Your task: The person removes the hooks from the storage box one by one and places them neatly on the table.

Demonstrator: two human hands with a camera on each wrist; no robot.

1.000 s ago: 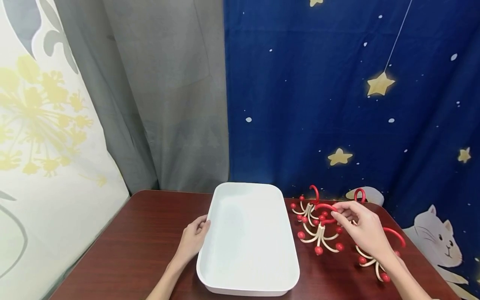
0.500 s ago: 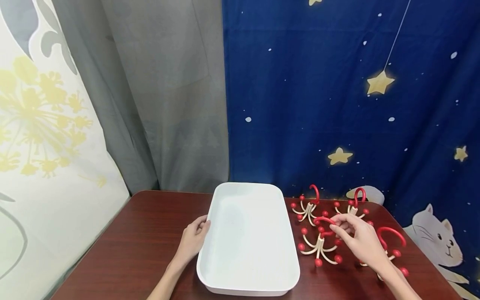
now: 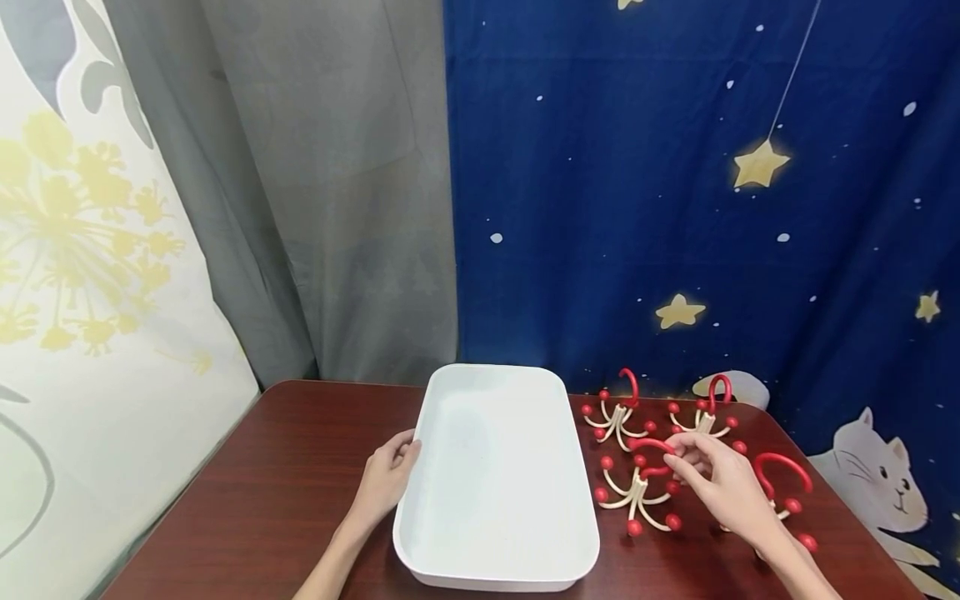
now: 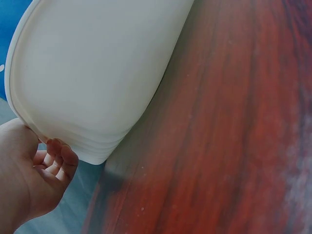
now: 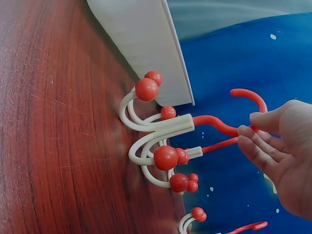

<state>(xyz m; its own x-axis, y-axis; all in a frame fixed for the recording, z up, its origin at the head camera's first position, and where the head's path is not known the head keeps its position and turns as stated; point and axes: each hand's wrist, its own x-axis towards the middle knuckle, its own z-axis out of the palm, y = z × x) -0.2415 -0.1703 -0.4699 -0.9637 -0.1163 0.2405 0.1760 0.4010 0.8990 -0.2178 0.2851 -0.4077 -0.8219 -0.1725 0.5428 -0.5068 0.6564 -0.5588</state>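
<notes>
My right hand (image 3: 712,475) pinches the red hook of a multi-arm hanger (image 3: 639,487) between thumb and fingers. Cream arms curve out from its stem, tipped with red balls; in the right wrist view the hanger (image 5: 170,124) stands with its arms down at the tabletop. My left hand (image 3: 386,475) holds the left rim of a white tray (image 3: 495,585), fingers curled at its edge in the left wrist view. Similar hangers stand at the back left (image 3: 618,419) and back right (image 3: 705,423). A front-right hanger (image 3: 783,457) is partly hidden behind my right wrist.
Everything rests on a dark red wooden table (image 3: 300,467). Behind it hang a grey curtain (image 3: 360,250) and a blue curtain (image 3: 562,208) with stars. The hangers are all right of the tray.
My right hand has lowered the pinched hanger slightly towards the table's near side. The front-right hanger's hook and balls have shifted. The left hand and tray stay put.
</notes>
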